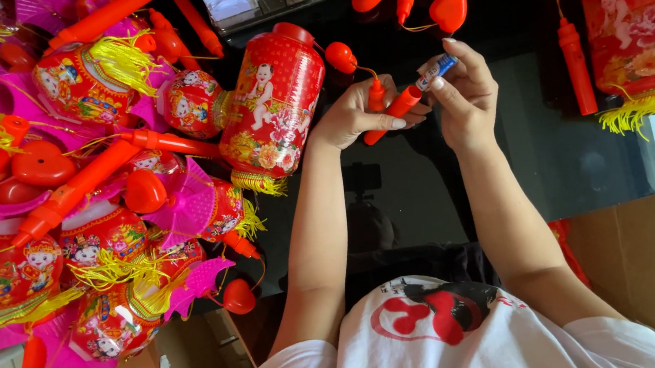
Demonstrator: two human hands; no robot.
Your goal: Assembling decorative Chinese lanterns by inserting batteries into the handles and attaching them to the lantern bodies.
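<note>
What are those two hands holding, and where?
Left hand grips an orange handle stick around its middle; right hand pinches a small battery at the stick's end.

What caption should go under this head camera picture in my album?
Left hand holds an orange lantern handle while the right hand presses a small battery to its end.

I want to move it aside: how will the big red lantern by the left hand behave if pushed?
The lantern lies on its side and is cylindrical, so it would probably roll. It looks thin-walled, likely light and crushable. Its yellow fringe may snag.
</note>
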